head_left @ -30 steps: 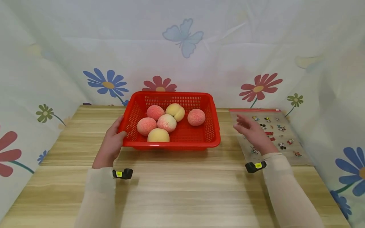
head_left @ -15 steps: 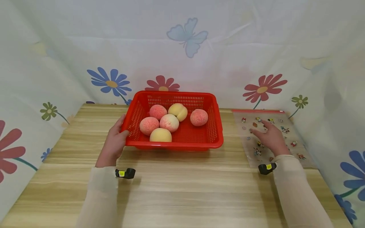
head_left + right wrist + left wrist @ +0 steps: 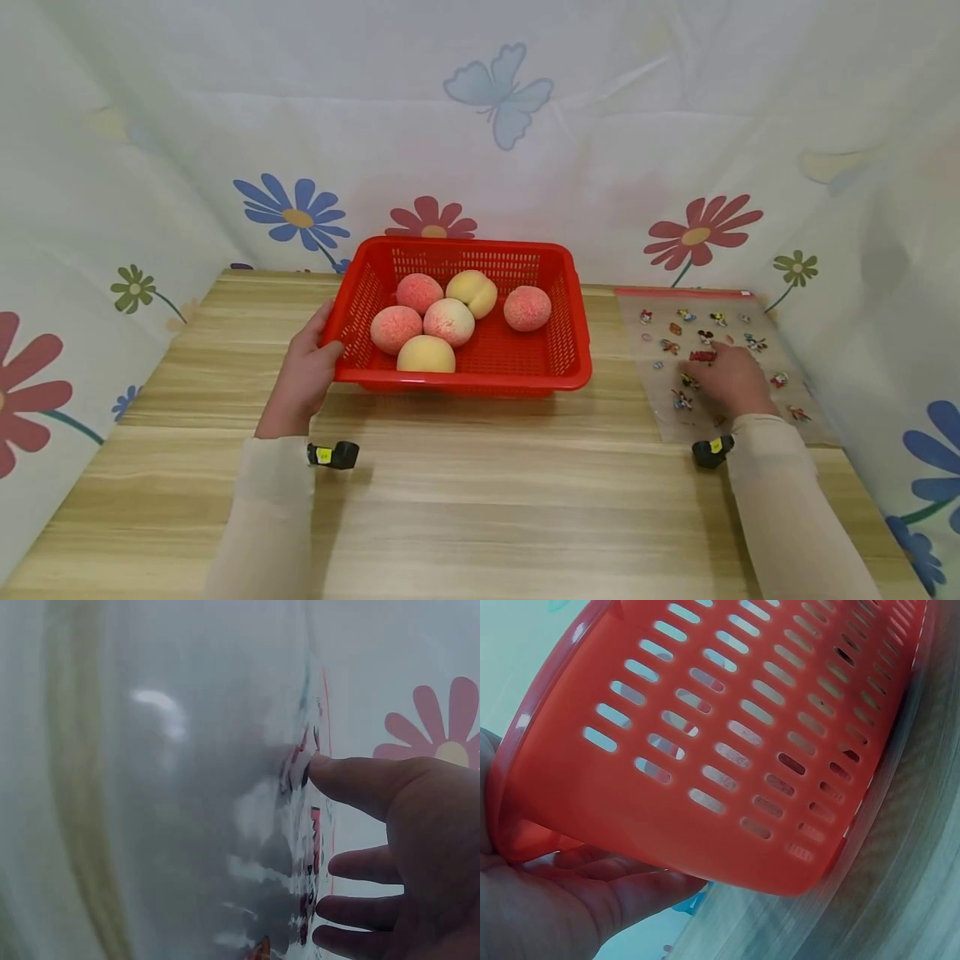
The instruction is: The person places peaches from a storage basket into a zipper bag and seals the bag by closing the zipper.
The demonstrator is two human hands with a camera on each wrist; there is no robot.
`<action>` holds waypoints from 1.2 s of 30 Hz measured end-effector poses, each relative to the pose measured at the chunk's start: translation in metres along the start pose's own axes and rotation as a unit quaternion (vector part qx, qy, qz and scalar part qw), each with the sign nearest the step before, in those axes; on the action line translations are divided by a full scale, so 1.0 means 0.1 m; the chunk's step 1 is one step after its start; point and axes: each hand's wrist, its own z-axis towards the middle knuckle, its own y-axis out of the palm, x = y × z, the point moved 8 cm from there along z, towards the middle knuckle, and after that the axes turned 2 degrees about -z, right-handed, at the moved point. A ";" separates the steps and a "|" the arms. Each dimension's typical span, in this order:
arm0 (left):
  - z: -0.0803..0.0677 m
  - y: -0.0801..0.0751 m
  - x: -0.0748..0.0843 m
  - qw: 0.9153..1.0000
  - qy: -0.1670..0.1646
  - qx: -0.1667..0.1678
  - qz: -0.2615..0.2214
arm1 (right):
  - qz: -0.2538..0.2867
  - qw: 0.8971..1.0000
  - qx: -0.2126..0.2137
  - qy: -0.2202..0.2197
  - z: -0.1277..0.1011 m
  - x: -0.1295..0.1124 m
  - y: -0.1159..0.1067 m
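A red perforated plastic basket holds several peaches, some pink-red and some pale yellow. At its left end my left hand grips the rim, thumb on top of the edge. In the left wrist view, the fingers reach under the lip along the basket's slotted wall. My right hand is over a clear zip bag printed with small cartoon figures, lying flat at the right. The right wrist view shows the thumb at the bag's surface and the other fingers spread, nothing held.
The wooden table spreads out in front of the basket. A white flower-printed cloth hangs behind and on both sides. Each wrist wears a small black camera, as on the left wrist.
My right hand has moved right and down, from beside the bag's left edge onto its printed middle. My left hand keeps its grip on the basket. The view has shifted slightly.
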 end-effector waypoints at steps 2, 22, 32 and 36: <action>0.00 0.00 0.00 1.000 -0.001 0.001 0.001 | -0.005 1.000 -0.007 0.004 0.02 0.03 0.02; -0.01 0.00 0.02 1.000 -0.004 0.003 0.006 | -0.020 0.999 -0.006 -0.036 -0.03 0.03 0.02; -0.01 0.00 0.01 1.000 -0.008 0.003 0.001 | -0.016 0.997 -0.013 -0.073 -0.07 0.00 0.01; -0.01 -0.01 0.00 1.000 -0.009 0.003 0.001 | -0.014 0.996 -0.011 -0.090 -0.08 -0.02 0.00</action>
